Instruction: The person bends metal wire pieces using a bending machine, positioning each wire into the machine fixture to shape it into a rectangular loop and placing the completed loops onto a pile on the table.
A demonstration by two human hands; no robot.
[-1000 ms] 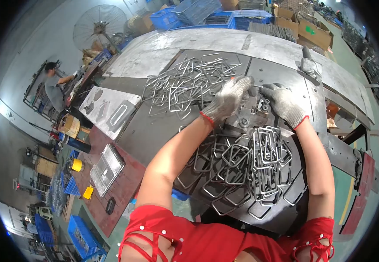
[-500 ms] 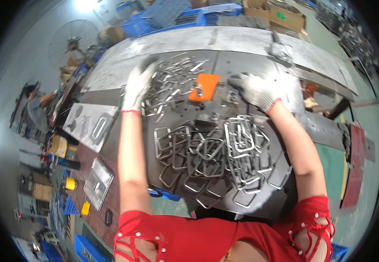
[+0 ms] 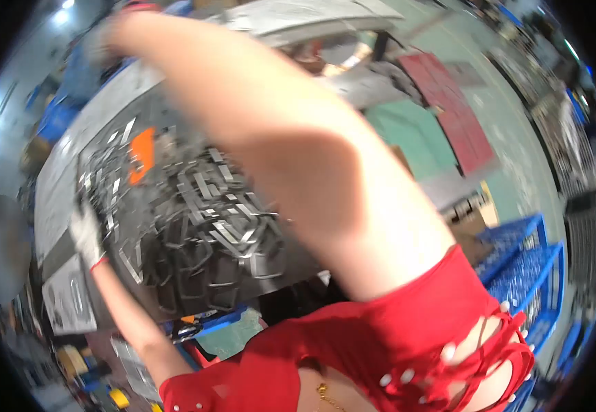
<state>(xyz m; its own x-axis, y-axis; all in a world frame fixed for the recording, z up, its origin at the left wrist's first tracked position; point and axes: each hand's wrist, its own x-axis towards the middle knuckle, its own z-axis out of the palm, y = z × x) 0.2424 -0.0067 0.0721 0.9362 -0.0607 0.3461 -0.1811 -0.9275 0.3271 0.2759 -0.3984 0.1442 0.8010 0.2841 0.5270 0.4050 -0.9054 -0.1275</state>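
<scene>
My left hand (image 3: 86, 235), in a white glove with dark fingertips, is at the left edge of the dark work table, close to a scatter of small metal strips (image 3: 110, 218). Its fingers are smeared, so any hold is unclear. My right arm is raised across the view, close to the camera. At the upper left, my right hand (image 3: 109, 36) is badly blurred and its fingers cannot be made out. Bent metal wire frames (image 3: 224, 280) are heaped on the near part of the table, partly behind my right forearm. An orange block (image 3: 143, 155) stands beyond them.
A flat sheet with metal pieces (image 3: 70, 296) lies at the table's left corner. Blue crates (image 3: 523, 264) stand on the right. Beyond the table are a green panel (image 3: 411, 137) and a red board (image 3: 449, 110).
The view has swung right and tilted. My right hand has left the area beside the orange block and risen to the upper left. My left hand appears lower, still near the strips.
</scene>
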